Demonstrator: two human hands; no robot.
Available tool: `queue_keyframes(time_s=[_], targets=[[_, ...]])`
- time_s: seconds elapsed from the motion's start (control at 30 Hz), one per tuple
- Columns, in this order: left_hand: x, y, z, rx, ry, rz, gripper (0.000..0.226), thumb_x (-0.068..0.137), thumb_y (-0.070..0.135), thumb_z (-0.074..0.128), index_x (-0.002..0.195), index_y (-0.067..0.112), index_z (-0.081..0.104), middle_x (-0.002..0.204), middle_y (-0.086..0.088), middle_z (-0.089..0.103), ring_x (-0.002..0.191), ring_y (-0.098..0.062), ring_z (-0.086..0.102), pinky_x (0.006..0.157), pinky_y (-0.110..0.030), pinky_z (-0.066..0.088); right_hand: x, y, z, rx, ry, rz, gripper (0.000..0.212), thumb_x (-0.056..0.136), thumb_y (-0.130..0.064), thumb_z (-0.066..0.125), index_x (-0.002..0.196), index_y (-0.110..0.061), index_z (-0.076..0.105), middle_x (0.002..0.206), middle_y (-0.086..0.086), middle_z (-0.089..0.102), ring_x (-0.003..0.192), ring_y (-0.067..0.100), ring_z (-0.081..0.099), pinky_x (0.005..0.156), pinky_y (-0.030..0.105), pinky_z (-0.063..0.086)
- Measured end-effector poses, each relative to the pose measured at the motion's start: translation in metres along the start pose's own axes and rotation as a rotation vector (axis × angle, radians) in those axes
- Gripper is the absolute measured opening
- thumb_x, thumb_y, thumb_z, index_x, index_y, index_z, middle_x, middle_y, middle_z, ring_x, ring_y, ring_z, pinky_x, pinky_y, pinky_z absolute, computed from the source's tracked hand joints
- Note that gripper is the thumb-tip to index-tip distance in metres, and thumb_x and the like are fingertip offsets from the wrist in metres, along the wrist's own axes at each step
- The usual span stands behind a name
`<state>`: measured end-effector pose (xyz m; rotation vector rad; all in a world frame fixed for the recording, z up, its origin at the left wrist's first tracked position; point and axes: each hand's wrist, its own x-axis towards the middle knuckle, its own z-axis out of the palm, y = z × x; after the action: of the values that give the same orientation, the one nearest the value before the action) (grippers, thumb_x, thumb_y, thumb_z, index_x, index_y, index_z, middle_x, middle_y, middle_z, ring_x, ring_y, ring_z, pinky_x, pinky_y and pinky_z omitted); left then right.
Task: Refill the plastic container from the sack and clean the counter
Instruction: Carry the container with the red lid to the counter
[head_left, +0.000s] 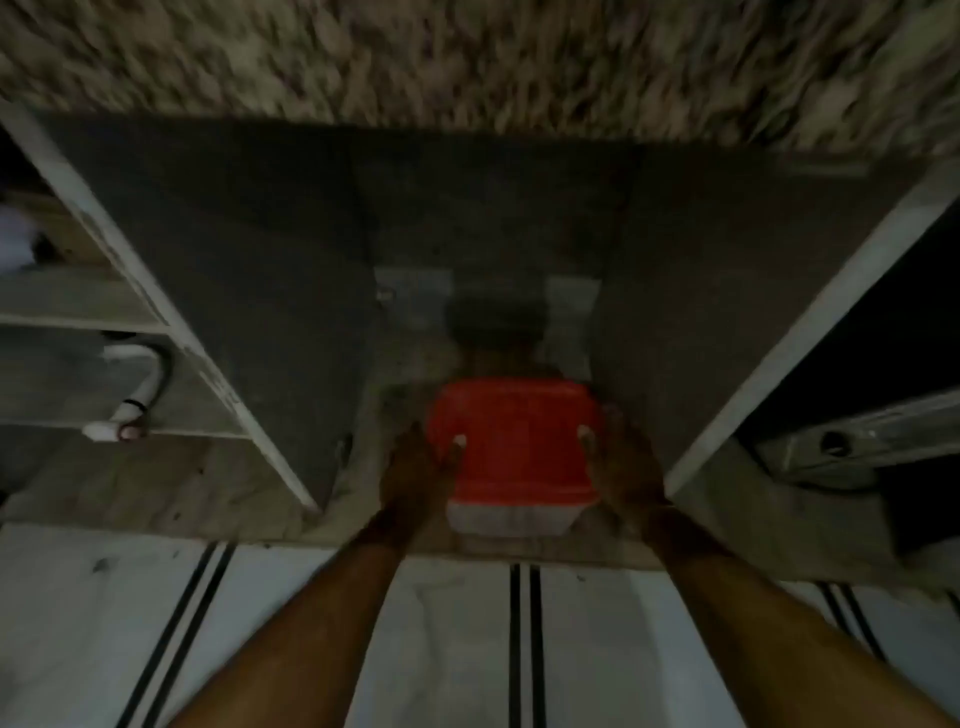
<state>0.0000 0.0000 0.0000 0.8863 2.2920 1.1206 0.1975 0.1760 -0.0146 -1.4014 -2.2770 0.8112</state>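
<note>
A plastic container (511, 514) with a red lid (511, 441) sits low in a dark open compartment under the speckled granite counter (467, 57). My left hand (415, 467) grips the container's left side, thumb on the lid. On the other side, my right hand (621, 462) grips it the same way. The frame is blurred and dim. No sack is in view.
Grey partition walls (249, 291) flank the compartment on both sides. A shelf bay at left holds a white pipe (137, 384). A dark opening with a metal piece (852, 441) lies at right. White floor tiles with black stripes (524, 639) are below.
</note>
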Motion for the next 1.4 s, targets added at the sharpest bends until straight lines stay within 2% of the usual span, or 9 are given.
queue_keyframes(time_s=[0.1, 0.23, 0.43, 0.63, 0.83, 0.93, 1.0, 1.17, 1.4], targets=[[0.031, -0.032, 0.032, -0.13, -0.001, -0.117, 0.095, 0.083, 0.075, 0.048, 0.154, 0.011, 0.043, 0.149, -0.018, 0.055, 0.135, -0.036, 0.056, 0.112, -0.039, 0.044, 0.024, 0.018, 0.03, 0.058, 0.009, 0.1, 0.074, 0.1, -0.058, 0.044, 0.156, -0.012, 0.033, 0.148, 0.024, 0.049, 0.132, 0.044, 0.052, 0.111, 0.055, 0.041], [0.064, -0.06, 0.067, -0.103, -0.014, -0.186, 0.069, 0.102, 0.043, 0.059, 0.153, 0.002, 0.037, 0.152, -0.021, 0.05, 0.138, -0.039, 0.052, 0.11, -0.035, 0.042, 0.042, 0.04, 0.065, 0.047, 0.026, 0.179, 0.072, 0.104, -0.036, 0.052, 0.161, -0.005, 0.02, 0.159, 0.028, 0.035, 0.143, 0.046, 0.039, 0.119, 0.048, 0.03], [0.064, -0.081, 0.061, 0.019, -0.044, -0.228, 0.078, 0.096, 0.049, 0.066, 0.151, -0.001, 0.043, 0.15, -0.024, 0.053, 0.137, -0.038, 0.054, 0.114, -0.042, 0.043, 0.035, 0.048, 0.066, 0.088, -0.072, 0.262, 0.076, 0.106, -0.038, 0.048, 0.162, -0.001, 0.012, 0.167, 0.025, 0.021, 0.153, 0.043, 0.025, 0.125, 0.044, 0.019], [-0.014, -0.034, -0.001, -0.039, -0.043, -0.151, 0.09, 0.086, 0.062, 0.052, 0.147, -0.004, 0.049, 0.147, -0.025, 0.055, 0.136, -0.037, 0.054, 0.117, -0.035, 0.036, -0.029, 0.018, 0.027, 0.284, -0.008, 0.235, 0.092, 0.088, -0.074, 0.039, 0.158, -0.014, 0.031, 0.15, 0.018, 0.051, 0.133, 0.038, 0.053, 0.115, 0.053, 0.041], [-0.096, 0.058, -0.105, -0.054, -0.059, -0.257, 0.066, 0.1, 0.051, 0.059, 0.143, 0.001, 0.054, 0.138, -0.021, 0.063, 0.122, -0.035, 0.064, 0.102, -0.03, 0.048, -0.119, -0.089, -0.084, 0.363, -0.064, 0.322, 0.079, 0.093, -0.076, 0.04, 0.158, -0.033, 0.028, 0.148, 0.011, 0.055, 0.124, 0.034, 0.062, 0.108, 0.054, 0.05], [-0.147, 0.123, -0.171, -0.021, -0.038, -0.227, 0.053, 0.1, 0.042, 0.062, 0.132, 0.0, 0.06, 0.124, -0.021, 0.068, 0.112, -0.034, 0.067, 0.09, -0.026, 0.045, -0.163, -0.133, -0.148, 0.372, -0.062, 0.354, 0.075, 0.092, -0.072, 0.047, 0.142, -0.016, 0.047, 0.126, 0.019, 0.062, 0.109, 0.039, 0.066, 0.098, 0.053, 0.056], [-0.179, 0.176, -0.22, -0.027, -0.035, -0.221, 0.055, 0.098, 0.048, 0.061, 0.133, 0.006, 0.059, 0.122, -0.015, 0.069, 0.111, -0.031, 0.067, 0.091, -0.029, 0.048, -0.193, -0.185, -0.207, 0.35, -0.076, 0.346, 0.067, 0.094, -0.072, 0.046, 0.144, -0.028, 0.042, 0.127, 0.014, 0.056, 0.112, 0.035, 0.063, 0.097, 0.052, 0.056], [-0.244, 0.301, -0.329, -0.037, 0.009, -0.216, 0.059, 0.096, 0.055, 0.061, 0.136, 0.011, 0.056, 0.125, -0.011, 0.066, 0.111, -0.027, 0.067, 0.087, -0.029, 0.047, -0.246, -0.314, -0.35, 0.271, -0.012, 0.335, 0.068, 0.096, -0.055, 0.048, 0.153, -0.019, 0.039, 0.125, 0.015, 0.049, 0.106, 0.026, 0.053, 0.091, 0.03, 0.04], [-0.274, 0.417, -0.438, -0.09, 0.131, -0.124, 0.057, 0.093, 0.055, 0.066, 0.129, 0.012, 0.062, 0.116, -0.001, 0.066, 0.098, -0.016, 0.062, 0.082, -0.025, 0.041, -0.251, -0.417, -0.481, 0.244, 0.059, 0.22, 0.052, 0.101, -0.04, 0.058, 0.147, -0.017, 0.05, 0.132, 0.022, 0.056, 0.117, 0.033, 0.059, 0.09, 0.026, 0.034]])
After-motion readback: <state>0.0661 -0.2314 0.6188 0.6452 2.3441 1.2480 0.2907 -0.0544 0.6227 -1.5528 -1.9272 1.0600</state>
